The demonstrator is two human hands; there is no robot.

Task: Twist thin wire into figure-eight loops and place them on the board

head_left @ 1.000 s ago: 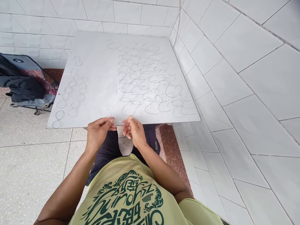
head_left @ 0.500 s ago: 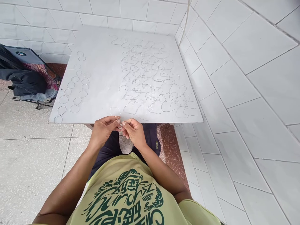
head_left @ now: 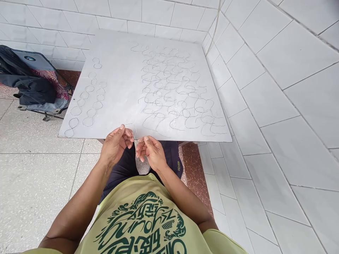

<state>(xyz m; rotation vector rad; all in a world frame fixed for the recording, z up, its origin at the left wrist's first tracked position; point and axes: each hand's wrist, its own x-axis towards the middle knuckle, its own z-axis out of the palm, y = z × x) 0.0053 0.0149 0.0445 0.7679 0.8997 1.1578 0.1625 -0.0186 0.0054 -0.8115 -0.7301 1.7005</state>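
Observation:
A thin, pale piece of bent wire [head_left: 136, 131] runs in a curve between my two hands, just over the front edge of the table. My left hand [head_left: 116, 143] pinches one end between thumb and forefinger, its other fingers loosely curled. The other end is between the thumb and forefinger of my right hand [head_left: 151, 151]. On the left of the white tabletop [head_left: 119, 84] lie several wires closed into figure-eights [head_left: 73, 123]. Many S-shaped, open wires [head_left: 172, 95] are spread in overlapping rows on the right.
White tiled walls [head_left: 265, 98] border the table at the back and right. A folding chair [head_left: 50, 81] with dark cloth [head_left: 34, 90] on it stands to the left. A cable [head_left: 217, 28] hangs down the corner. My legs are under the table's front edge.
My hands were close together around a small loop of the wire. Now they are farther apart, the left thumb is raised, and the wire stretches more openly between them. The view has shifted slightly.

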